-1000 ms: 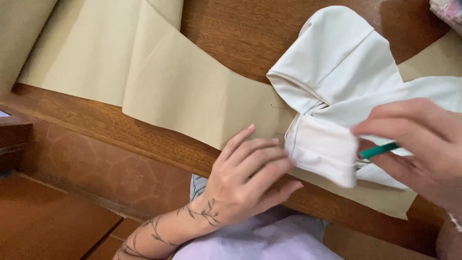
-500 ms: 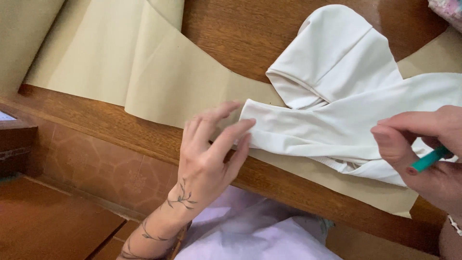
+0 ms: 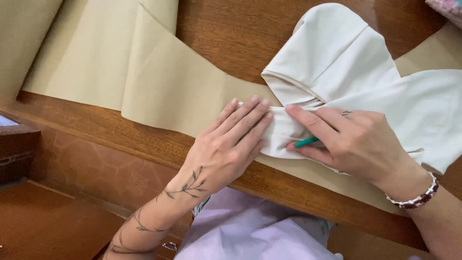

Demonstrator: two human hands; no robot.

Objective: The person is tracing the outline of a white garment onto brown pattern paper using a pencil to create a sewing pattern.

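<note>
While both my hands rest on the cloth, this is how things lie, largest first:

Worktop (image 3: 226, 43): brown wood, its near edge running from nine o'clock down toward five o'clock.

Pattern paper (image 3: 144, 82): a long beige sheet lying flat from ten o'clock across to four o'clock, under the cloth.

White fabric (image 3: 337, 62): a folded, layered piece at one o'clock, its near end lying on the paper between my two hands.

Left hand (image 3: 226, 149): flat, fingers spread and straight, pressing the cloth's left end at six o'clock; no grip, it holds nothing.

Right hand (image 3: 356, 144): fingers closed narrowly on a green pencil (image 3: 306, 142), whose tip points toward nine o'clock against the cloth; forefinger laid along the fold.

Risk, as I judge it: the soft layers could creep under my left palm and skew any mark; pressing the pencil hard could drag the fold or shift the paper beneath.
</note>
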